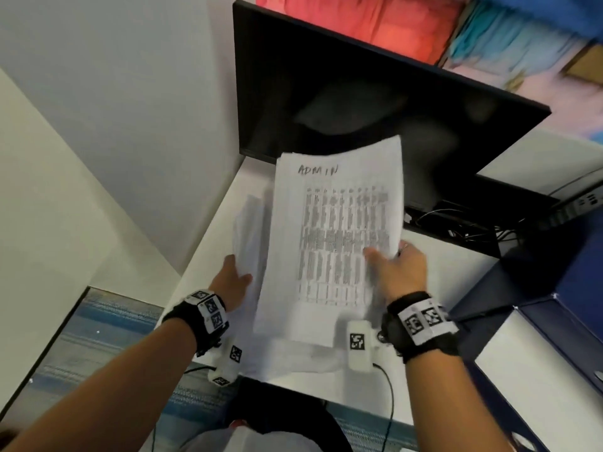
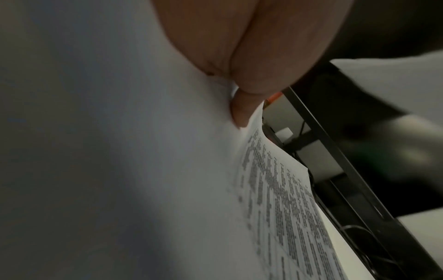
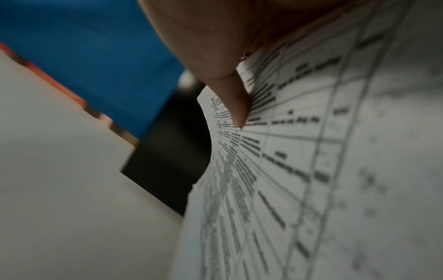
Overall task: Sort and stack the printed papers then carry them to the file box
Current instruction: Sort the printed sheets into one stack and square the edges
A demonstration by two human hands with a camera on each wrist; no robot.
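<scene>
A printed sheet with a table and "ADMIN" handwritten at its top is held up above the white desk. My right hand pinches its right edge, thumb on the print; the right wrist view shows the thumb pressed on the table lines of the sheet. My left hand grips another bundle of white papers just left of it, partly behind the ADMIN sheet. In the left wrist view the thumb pinches the papers. More paper lies on the desk beneath.
A black monitor stands right behind the papers, with cables at its base. A dark blue open box sits on the desk at right. A partition wall borders the left. The desk's front edge is near my body.
</scene>
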